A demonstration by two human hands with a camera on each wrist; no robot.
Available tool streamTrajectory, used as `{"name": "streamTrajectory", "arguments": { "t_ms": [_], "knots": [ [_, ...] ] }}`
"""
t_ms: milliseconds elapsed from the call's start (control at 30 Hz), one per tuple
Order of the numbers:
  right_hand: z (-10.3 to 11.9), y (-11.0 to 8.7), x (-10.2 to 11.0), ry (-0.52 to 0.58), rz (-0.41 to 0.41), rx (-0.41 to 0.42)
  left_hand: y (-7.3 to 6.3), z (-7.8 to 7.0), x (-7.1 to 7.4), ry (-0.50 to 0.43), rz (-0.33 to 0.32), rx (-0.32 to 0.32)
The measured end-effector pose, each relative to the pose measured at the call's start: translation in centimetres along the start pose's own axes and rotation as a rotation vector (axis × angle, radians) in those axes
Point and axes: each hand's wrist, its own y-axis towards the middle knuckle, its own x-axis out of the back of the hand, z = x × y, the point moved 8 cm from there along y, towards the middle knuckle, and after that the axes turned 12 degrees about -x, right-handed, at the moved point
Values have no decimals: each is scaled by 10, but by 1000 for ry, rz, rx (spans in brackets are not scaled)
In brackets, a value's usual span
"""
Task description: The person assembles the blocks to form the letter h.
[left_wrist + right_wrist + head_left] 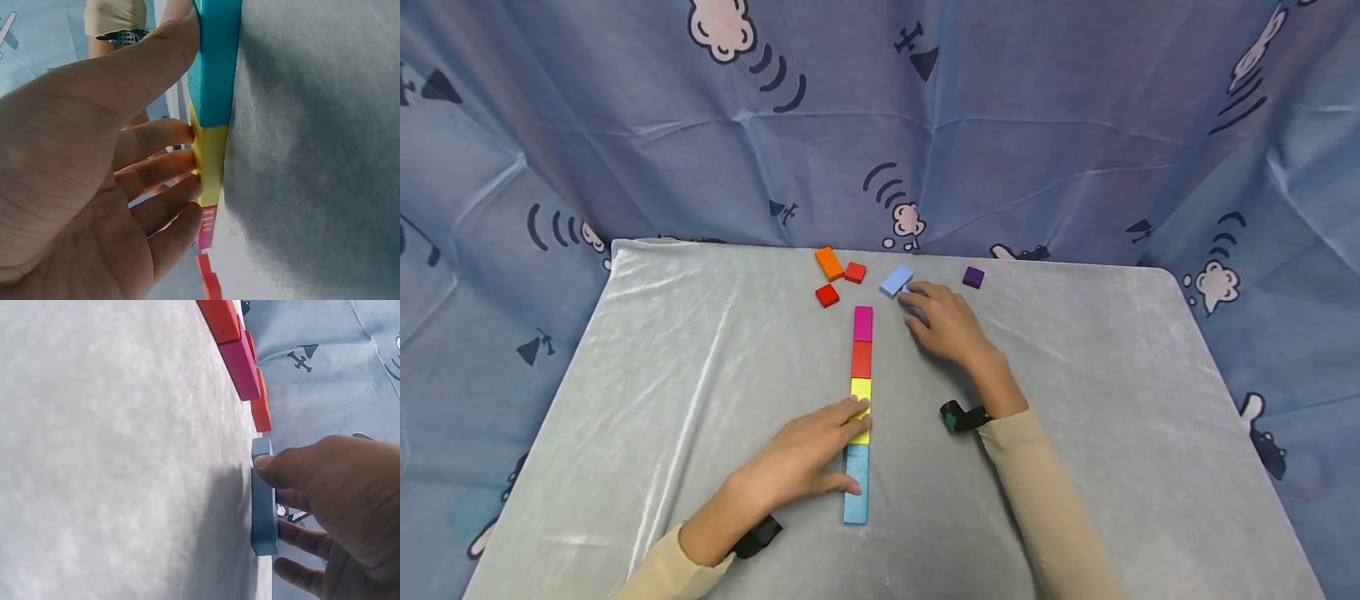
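A straight row of blocks runs down the table: magenta (863, 324), red (861, 360), yellow (860, 435) and blue (857, 510). My left hand (797, 458) rests against its left side, fingertips on the yellow part and thumb on the blue block. Its fingers are nearly straight. Beyond the row's far end, my right hand (951, 325) reaches to a light blue block (897, 281). In the right wrist view the thumb (264, 462) overlaps light blue pieces, with a longer light blue block (264, 512) before the other fingers. Thumb and fingers are spread apart.
Left of the light blue block lie an orange block (829, 263) and two small red blocks, one (854, 272) right of the orange and one (827, 295) nearer. A dark purple block (973, 277) lies far right. A patterned curtain (1037, 142) hangs behind the table (1120, 400).
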Motion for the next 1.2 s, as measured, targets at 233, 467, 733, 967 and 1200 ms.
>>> {"name": "streamTrajectory", "arguments": {
  "t_ms": [233, 467, 733, 967, 1200],
  "knots": [
    [0, -6, 4, -5, 42, 2, 2, 1, -1, 2, 2, 0],
    [-3, -13, 3, -32, 82, 6, 3, 0, 0, -2, 0, -4],
    [-8, -18, 2, 25, 101, 31, 3, -1, 0, 2, 1, -11],
    [-10, -18, 2, 64, 81, 23, 3, 0, 0, -9, -1, -8],
    [-7, -25, 3, 66, 35, 56, 3, -1, 0, 7, -5, -18]
  ]
}}
